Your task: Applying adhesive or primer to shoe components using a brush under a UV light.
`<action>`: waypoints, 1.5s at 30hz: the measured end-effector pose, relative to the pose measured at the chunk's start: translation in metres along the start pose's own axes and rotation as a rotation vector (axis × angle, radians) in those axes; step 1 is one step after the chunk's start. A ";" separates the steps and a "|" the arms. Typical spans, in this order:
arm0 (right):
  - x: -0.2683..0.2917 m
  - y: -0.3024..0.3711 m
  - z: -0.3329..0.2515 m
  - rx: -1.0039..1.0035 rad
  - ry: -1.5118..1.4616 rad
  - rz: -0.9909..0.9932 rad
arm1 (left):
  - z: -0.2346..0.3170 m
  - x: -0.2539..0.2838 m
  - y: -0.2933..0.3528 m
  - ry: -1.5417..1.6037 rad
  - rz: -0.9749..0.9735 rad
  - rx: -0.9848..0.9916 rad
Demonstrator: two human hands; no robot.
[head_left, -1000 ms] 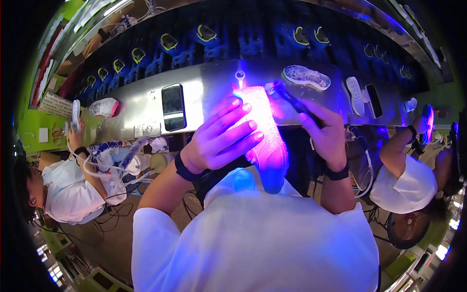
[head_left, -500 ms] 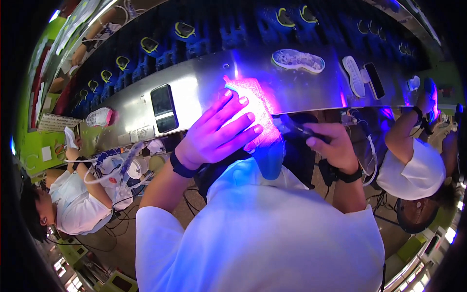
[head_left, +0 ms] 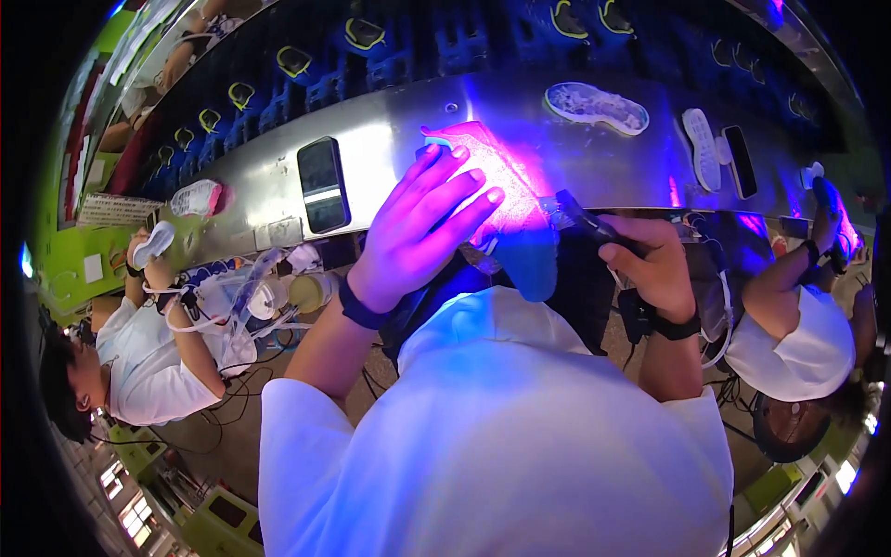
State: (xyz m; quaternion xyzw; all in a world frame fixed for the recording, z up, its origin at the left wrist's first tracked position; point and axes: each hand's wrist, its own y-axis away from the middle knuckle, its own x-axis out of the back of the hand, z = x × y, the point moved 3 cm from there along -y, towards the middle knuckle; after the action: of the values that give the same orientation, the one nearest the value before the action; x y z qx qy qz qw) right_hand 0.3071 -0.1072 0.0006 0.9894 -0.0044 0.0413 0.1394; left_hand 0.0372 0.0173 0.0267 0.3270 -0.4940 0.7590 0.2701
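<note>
Under strong pink and violet light, a shoe upper (head_left: pixel 509 176) is stretched over a blue shoe last (head_left: pixel 529 265) just in front of me. My left hand (head_left: pixel 422 218) is wrapped over its left side, with the fingers laid across the top. A dark-handled brush (head_left: pixel 587 218) is gripped in my right hand (head_left: pixel 654 265), between thumb and fingers. Its head meets the right edge of the upper, near the blue last. The underside of the upper and my left thumb are hidden.
On the metal bench (head_left: pixel 390 148) lie a phone (head_left: pixel 323 186), a white shoe sole (head_left: pixel 596 107), another sole (head_left: pixel 701 148) and a second phone (head_left: pixel 740 162). Behind it runs a dark rack (head_left: pixel 455 46) with several yellow-edged pieces. Co-workers sit on the left (head_left: pixel 158 362) and right (head_left: pixel 789 325).
The whole view has shifted slightly. My right hand has brought the brush head up along the upper's right edge. The left co-worker now holds up a white shoe piece.
</note>
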 end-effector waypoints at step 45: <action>-0.013 -0.029 0.005 -0.034 -0.113 0.124 | -0.014 -0.013 0.017 0.767 -0.251 0.812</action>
State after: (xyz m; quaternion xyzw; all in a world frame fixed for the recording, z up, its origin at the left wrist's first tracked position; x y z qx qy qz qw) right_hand 0.2954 -0.0804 -0.0133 0.9854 -0.0744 -0.0059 0.1529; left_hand 0.0301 0.0233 0.0025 0.1619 0.0132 0.9144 0.3707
